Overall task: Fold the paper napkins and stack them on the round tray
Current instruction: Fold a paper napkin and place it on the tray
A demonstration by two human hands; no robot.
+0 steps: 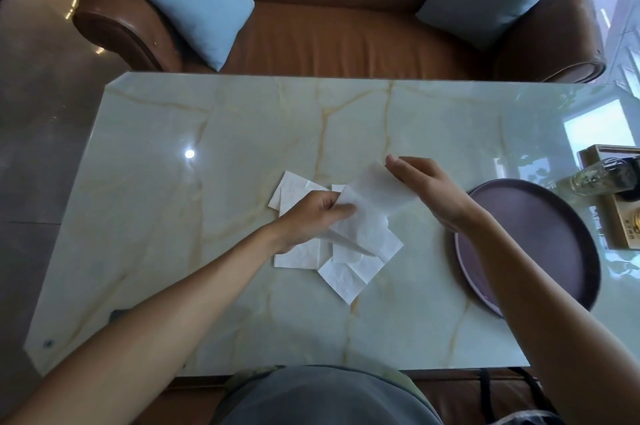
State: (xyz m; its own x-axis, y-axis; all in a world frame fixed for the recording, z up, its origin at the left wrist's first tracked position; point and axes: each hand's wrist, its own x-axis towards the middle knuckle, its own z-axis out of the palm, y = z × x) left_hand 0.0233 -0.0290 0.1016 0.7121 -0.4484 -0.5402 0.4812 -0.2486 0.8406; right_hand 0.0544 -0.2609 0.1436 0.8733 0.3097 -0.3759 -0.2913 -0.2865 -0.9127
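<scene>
Left hand (pixel 317 213) pinches napkin (pixel 372 206) over pile (pixel 346 275); right hand (pixel 427 190) open-fingered, maybe touching its edge. Thin paper, could tear or crease crooked. Tray (pixel 540 234) bare.

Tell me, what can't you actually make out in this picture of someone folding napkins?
All from the head view:
- Loose napkins: the count is unclear; they overlap, and the left hand covers some.
- Lifted napkin: motion-blurred; the right hand hides its far edge.
- Round tray: the right forearm hides its near rim.
- Glass bottle and wooden box: cut by the right edge; labels too small.
</scene>
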